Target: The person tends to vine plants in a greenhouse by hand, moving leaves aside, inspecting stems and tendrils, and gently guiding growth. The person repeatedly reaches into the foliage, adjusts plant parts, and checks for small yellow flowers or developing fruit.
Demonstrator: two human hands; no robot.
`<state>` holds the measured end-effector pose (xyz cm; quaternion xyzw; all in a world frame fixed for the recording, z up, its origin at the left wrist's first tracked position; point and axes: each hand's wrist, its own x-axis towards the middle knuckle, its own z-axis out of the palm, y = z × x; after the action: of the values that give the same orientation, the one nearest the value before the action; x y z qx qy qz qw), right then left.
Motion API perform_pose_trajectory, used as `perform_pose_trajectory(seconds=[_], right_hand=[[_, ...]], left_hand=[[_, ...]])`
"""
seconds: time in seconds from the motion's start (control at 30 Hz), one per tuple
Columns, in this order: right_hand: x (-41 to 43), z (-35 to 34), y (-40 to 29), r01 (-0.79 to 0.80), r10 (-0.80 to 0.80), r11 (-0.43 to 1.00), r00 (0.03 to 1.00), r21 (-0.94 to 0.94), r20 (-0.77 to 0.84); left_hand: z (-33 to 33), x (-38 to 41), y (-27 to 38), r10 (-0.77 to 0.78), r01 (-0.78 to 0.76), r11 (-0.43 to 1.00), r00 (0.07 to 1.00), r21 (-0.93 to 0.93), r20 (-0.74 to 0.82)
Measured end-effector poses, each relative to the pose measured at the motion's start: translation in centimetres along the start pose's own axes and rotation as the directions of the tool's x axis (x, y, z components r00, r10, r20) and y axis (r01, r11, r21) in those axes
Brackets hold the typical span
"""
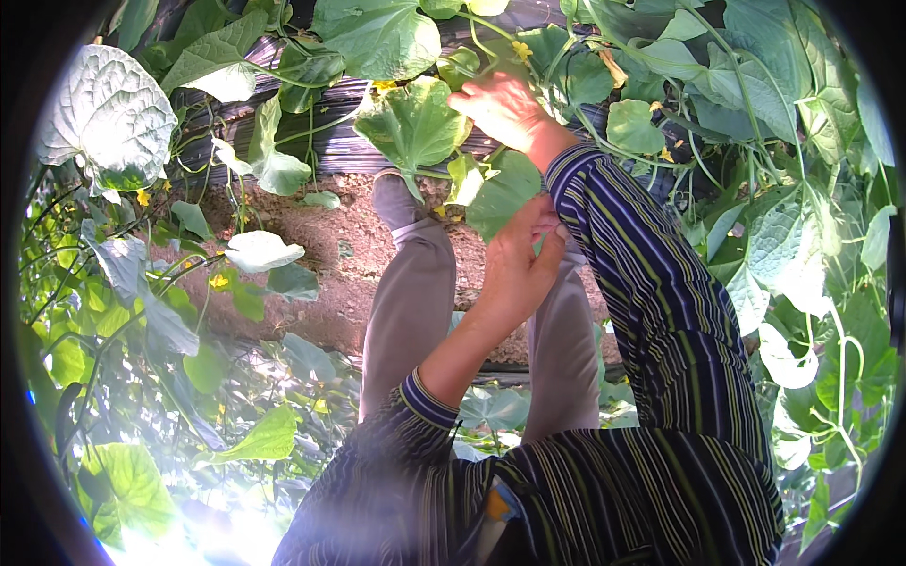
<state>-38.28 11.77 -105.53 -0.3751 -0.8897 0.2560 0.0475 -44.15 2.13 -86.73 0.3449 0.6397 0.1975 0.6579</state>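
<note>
My right hand (499, 106) reaches among cucumber-like vine leaves at the upper middle, over the dark plastic mulch; its fingertips are partly lost in glare and foliage, so I cannot tell what it touches. Below it my left hand (527, 247) is raised beside the right forearm's striped sleeve (601, 205), thumb and fingers close together near a broad green leaf (504, 194); whether something is pinched between them is not clear. Another large leaf (417, 124) lies just left of my right hand. A small yellow flower (522, 50) is above that hand.
Leafy vines hang on the left and right, with a thick stem (842, 368) on the right. Dark plastic mulch (333, 141) covers the ground ahead. Bare brown soil (325, 283) lies around my legs, and one shoe (396, 200) stands near the plastic's edge.
</note>
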Motion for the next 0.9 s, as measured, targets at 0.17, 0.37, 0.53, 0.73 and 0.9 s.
perform_pose_trajectory(seconds=[0.17, 0.37, 0.53, 0.73, 0.9], right_hand=[[0.7, -0.1, -5.0, -0.151, 0.206, 0.815, 0.978, 0.559, -0.036], [2.8, 1.7, -7.4, -0.309, 0.570, 0.592, 0.813, 0.744, -0.117], [2.3, 3.7, -5.0, -0.319, 0.792, -0.344, 0.408, 0.883, 0.455], [2.8, 8.6, -3.5, 0.419, 0.678, -0.729, 0.334, 0.541, 0.655], [4.4, 8.1, -4.3, 0.531, 0.696, -0.702, 0.374, 0.474, 0.613]], left_hand=[[-0.9, -0.1, 0.8, 0.078, -0.058, 0.990, 0.985, 0.126, -0.155], [-1.2, 0.0, -0.1, 0.086, -0.120, 0.984, 0.968, -0.135, -0.235], [-1.5, 0.3, 0.4, 0.074, -0.108, 0.982, 0.976, -0.157, -0.203], [-2.3, 0.9, 1.2, 0.038, -0.071, 0.981, 0.983, -0.183, -0.179], [-3.2, 0.9, 1.0, 0.034, -0.066, 0.979, 0.986, -0.190, -0.165]])
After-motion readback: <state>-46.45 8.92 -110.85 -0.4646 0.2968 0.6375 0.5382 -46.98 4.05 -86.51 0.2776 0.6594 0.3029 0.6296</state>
